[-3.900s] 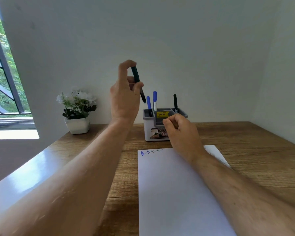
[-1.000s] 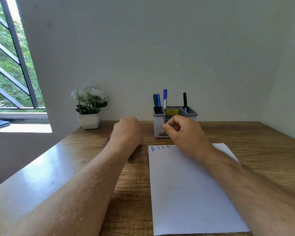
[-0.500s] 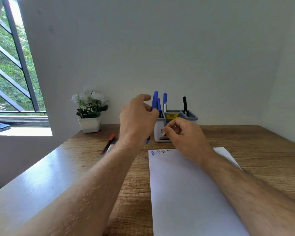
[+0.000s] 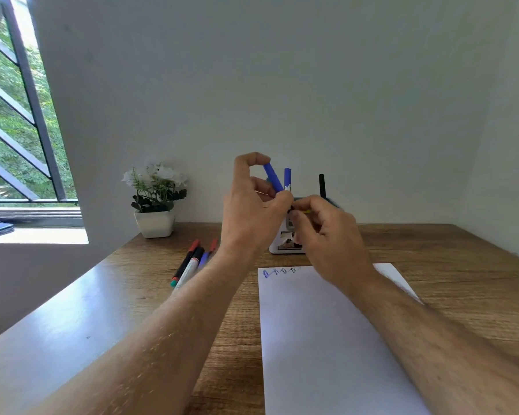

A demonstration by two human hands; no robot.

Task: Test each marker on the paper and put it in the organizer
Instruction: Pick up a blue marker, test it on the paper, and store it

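Observation:
My left hand [image 4: 252, 211] holds a blue marker [image 4: 272, 176] raised in front of the organizer, its upper end tilted left. My right hand [image 4: 327, 235] meets it, fingers pinched on the marker's lower end. The grey and white organizer [image 4: 286, 245] stands behind both hands, mostly hidden, with a blue marker [image 4: 287, 178] and a black marker [image 4: 321, 185] sticking up from it. A white sheet of paper [image 4: 327, 339] lies in front, with small blue and dark test marks [image 4: 279, 272] along its top left edge.
Several loose markers [image 4: 189, 265] lie on the wooden desk [image 4: 462, 265] left of my left forearm. A white pot of white flowers [image 4: 155, 202] stands at the back left. A window [image 4: 12, 130] is at far left, white walls behind and to the right.
My left hand put a marker in the organizer, dropped to the desk, then lifted a blue marker. My right hand has risen from the paper's top edge and now pinches that marker's lower end.

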